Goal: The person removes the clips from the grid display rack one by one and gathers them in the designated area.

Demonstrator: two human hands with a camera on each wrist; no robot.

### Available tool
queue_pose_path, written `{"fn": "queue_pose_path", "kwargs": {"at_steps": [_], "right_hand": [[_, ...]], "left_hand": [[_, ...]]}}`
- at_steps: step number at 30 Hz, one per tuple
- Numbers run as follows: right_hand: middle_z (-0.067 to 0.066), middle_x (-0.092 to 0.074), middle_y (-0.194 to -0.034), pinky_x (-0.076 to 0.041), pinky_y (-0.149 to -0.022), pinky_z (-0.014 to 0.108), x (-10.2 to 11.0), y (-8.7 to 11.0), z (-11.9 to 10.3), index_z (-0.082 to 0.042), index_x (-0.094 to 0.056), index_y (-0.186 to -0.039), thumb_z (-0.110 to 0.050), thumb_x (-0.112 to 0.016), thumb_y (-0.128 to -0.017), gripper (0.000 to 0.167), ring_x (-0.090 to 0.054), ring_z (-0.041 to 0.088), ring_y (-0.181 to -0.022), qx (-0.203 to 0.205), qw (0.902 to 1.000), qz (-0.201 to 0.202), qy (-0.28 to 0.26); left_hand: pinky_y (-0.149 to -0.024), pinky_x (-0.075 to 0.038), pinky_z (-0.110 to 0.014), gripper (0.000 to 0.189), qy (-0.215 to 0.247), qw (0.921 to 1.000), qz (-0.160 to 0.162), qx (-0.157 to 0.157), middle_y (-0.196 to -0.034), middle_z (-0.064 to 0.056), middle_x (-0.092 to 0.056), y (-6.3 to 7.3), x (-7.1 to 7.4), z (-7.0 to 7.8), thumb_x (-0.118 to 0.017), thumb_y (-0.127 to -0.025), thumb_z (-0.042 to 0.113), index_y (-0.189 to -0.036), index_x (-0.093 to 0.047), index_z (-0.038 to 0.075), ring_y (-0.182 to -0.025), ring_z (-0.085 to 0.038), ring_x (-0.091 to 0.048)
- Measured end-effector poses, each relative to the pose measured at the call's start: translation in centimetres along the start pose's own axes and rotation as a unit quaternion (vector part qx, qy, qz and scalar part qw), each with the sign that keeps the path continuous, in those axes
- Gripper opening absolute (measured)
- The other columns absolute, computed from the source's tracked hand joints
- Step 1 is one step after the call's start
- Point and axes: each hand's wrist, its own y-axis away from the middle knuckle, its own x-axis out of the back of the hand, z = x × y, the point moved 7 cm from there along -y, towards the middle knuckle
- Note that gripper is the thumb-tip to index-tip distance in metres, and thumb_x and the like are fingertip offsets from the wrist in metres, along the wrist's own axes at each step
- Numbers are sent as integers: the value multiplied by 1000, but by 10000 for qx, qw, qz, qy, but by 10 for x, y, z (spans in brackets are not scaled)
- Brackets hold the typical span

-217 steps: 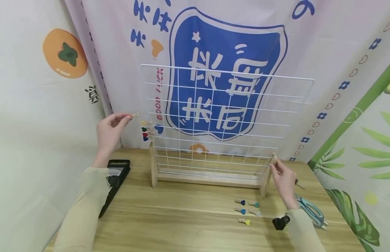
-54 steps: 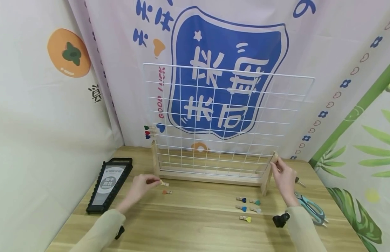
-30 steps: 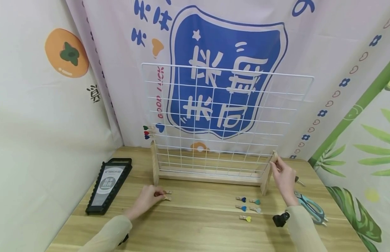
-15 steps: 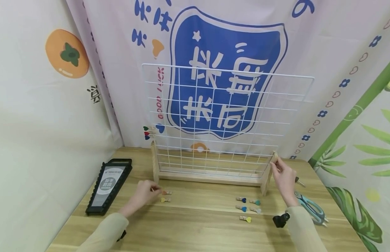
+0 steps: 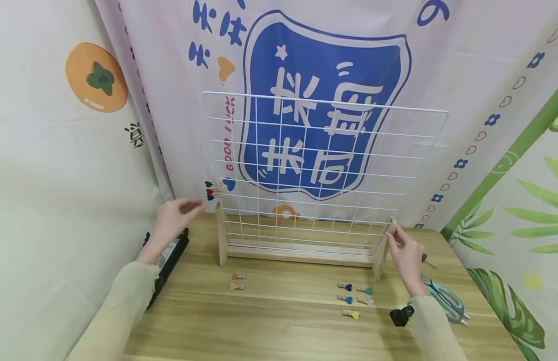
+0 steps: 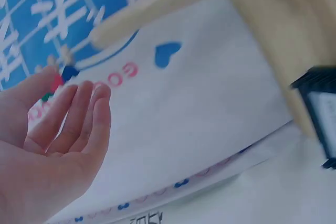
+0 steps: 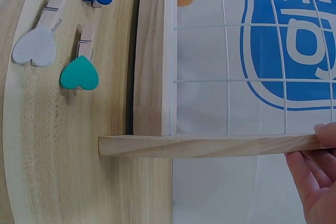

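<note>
Several heart clothespins (image 5: 209, 191), with green, red and blue hearts, are clipped to the left edge of the white wire grid (image 5: 306, 178). My left hand (image 5: 172, 220) is raised just left of them, holding nothing; in the left wrist view the fingers are loosely bent near the blue-heart clothespin (image 6: 69, 72). My right hand (image 5: 406, 255) pinches the top of the right wooden post (image 7: 226, 146) of the grid's stand (image 5: 297, 254). On the table below the left post lie an orange-heart clothespin (image 5: 238, 277) and a yellow-heart clothespin (image 5: 236, 287).
Several more clothespins, including a teal-heart one (image 5: 364, 290), lie front right of the stand. Scissors (image 5: 444, 298) rest at the table's right, near my sleeve. A black tool holder (image 5: 172, 260) lies at the left, partly behind my left arm. Printed curtains hang behind.
The yellow clothespin has left the grid. It and the orange one, earlier in my left hand, now lie on the table. My left hand has risen back to the grid's left edge. My right hand stays put.
</note>
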Motion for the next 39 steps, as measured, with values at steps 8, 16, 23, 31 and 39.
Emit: {"fn": "queue_pose_path", "kwargs": {"at_steps": [8, 16, 23, 31, 39], "right_hand": [[34, -68, -109, -35, -70, -9, 0, 0, 0, 11, -61, -124, 1, -65, -93, 33, -69, 47, -94, -59, 10000, -24, -37], [35, -67, -109, -34, -70, -9, 0, 2, -1, 12, -61, -123, 1, -65, -92, 32, -69, 47, -94, -62, 10000, -23, -53], [34, -68, -108, -35, -70, -9, 0, 1, 0, 12, -62, -122, 2, -65, -92, 32, -70, 47, -93, -84, 9999, -17, -94], [33, -69, -107, -35, -70, -9, -1, 0, -1, 11, -64, -119, 2, -65, -92, 29, -69, 47, -94, -100, 9999, -70, -107], [33, -69, -105, -36, -70, -8, 0, 0, -1, 11, -65, -117, 2, -66, -92, 27, -70, 47, -93, -73, 9999, 7, -82]], "left_hand": [[-94, -54, -50, 38, 335, 9989, 298, 103, -123, -24, -68, -31, 12, 9, -62, -99, 25, -126, -63, -2, -112, -40, -66], [-91, -55, -52, 30, 354, 9971, 661, 111, -114, -26, -71, -36, 9, 16, -63, -98, 20, -117, -68, -3, -105, -41, -69], [-91, -55, -53, 30, 310, 9976, 590, 182, -113, -25, -71, -39, 9, 18, -62, -99, 21, -117, -69, -2, -105, -41, -68], [-84, -56, -53, 25, 116, 9968, 784, -102, -104, -24, -74, -43, 10, 18, -65, -97, 19, -108, -72, -2, -98, -41, -71], [-67, -43, -17, 19, -103, 9900, 1289, -568, -89, -23, -76, -43, 13, 25, -71, -92, 15, -97, -75, -3, -77, -36, -72]]}}
